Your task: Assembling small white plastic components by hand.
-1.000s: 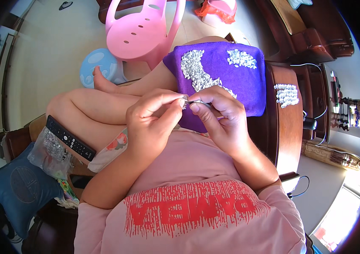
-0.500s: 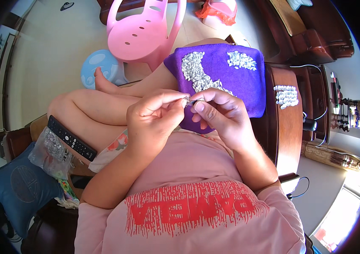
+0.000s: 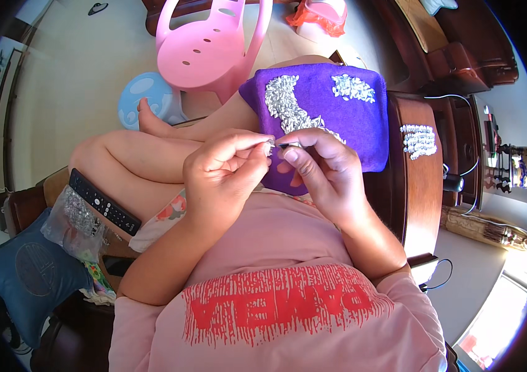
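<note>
My left hand [image 3: 223, 177] is closed in a pinch on a small silvery piece [image 3: 269, 147] in front of my belly. Facing it, my right hand [image 3: 333, 177] pinches a tiny thing with a dark tip [image 3: 284, 146], too small to name. The fingertips of both hands are close together, with a narrow gap between them. Beyond them a purple cloth [image 3: 356, 133] lies over my leg. It bears a long curved heap of small silvery pieces [image 3: 283, 102], partly behind my right fingers, and a smaller heap [image 3: 353, 88] at its far right.
Several silvery beaded strands [image 3: 419, 141] rest on the wooden armrest [image 3: 421, 204] at my right. On the left are a black remote control [image 3: 105, 201], a clear plastic bag [image 3: 71, 226] and a blue cushion [image 3: 34, 273]. Ahead stand a pink chair [image 3: 204, 62] and a blue stool [image 3: 145, 99].
My fingertips have drawn slightly apart, so a small gap shows between the two hands. The heaps on the purple cloth look the same.
</note>
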